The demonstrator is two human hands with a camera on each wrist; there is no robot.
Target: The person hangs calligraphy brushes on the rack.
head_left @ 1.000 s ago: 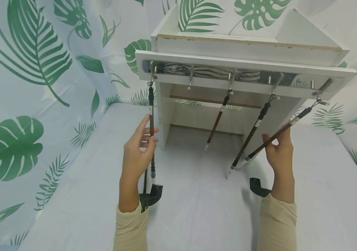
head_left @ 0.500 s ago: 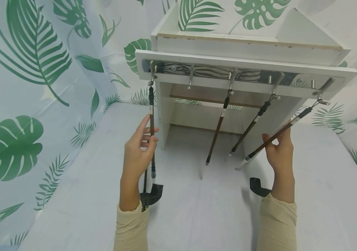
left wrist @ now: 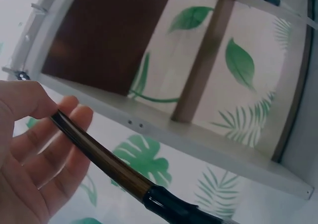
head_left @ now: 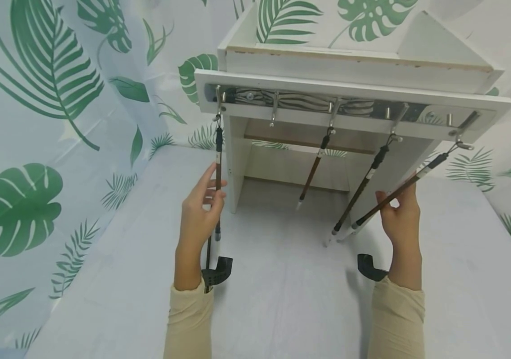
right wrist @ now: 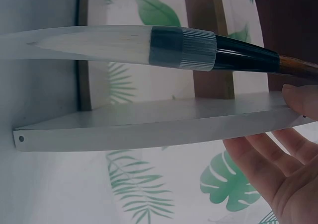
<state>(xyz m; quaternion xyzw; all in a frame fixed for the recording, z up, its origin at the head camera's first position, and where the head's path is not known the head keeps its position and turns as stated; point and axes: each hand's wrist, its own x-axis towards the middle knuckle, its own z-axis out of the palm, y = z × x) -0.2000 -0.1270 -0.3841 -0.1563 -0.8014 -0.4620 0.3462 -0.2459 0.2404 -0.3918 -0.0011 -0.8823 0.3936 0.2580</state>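
Several calligraphy brushes hang by cord loops from metal hooks on a white rack board. My left hand (head_left: 199,214) pinches the dark wooden handle of the far-left brush (head_left: 218,167) between thumb and fingers; its loop is at the end hook. In the left wrist view the handle (left wrist: 107,159) runs away from the thumb tip. At the far right, my right hand (head_left: 400,219) is against another brush (head_left: 405,187), which crosses in front of thumb and fingers. Whether they grip it does not show. The right wrist view shows its pale bristles under a clear cap (right wrist: 166,47).
A white shelf unit (head_left: 417,80) stands behind the board (head_left: 354,87). A middle brush (head_left: 313,167) and one right of it (head_left: 365,182) hang between my hands. The second hook (head_left: 274,109) holds no brush. A leaf-print sheet (head_left: 120,119) covers the walls.
My left hand has shifted slightly up and right, and the lower end of its brush has risen in view. The two brushes between my hands have swung. My right hand has stayed put.
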